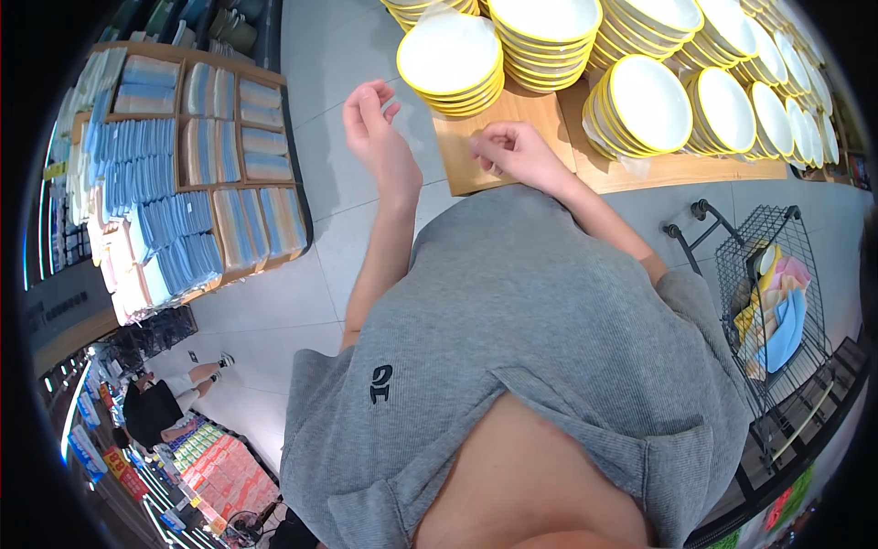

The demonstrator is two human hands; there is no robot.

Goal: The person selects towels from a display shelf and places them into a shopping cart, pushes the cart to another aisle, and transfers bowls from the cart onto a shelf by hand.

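Observation:
My left hand [373, 133] is raised over the grey floor, left of the wooden table's corner. Its fingers bend loosely and stand a little apart, with nothing in them. Above the table's front edge is my right hand [517, 156], its fingers curled in towards the palm; no object shows in it. Closest to both hands is a stack of white plates with yellow rims [448, 57], touched by neither. Another plate stack [546, 55] stands just behind it. Tilted plates [649, 105] lean in a row to the right of my right hand.
The wooden table [462, 151] meets my front. On the left stands a shelf of folded blue and beige towels [137, 151]. A wire cart [773, 274] with colourful cloth-like items is at right. Another person [155, 412] stands at lower left near stacked red boxes [229, 480].

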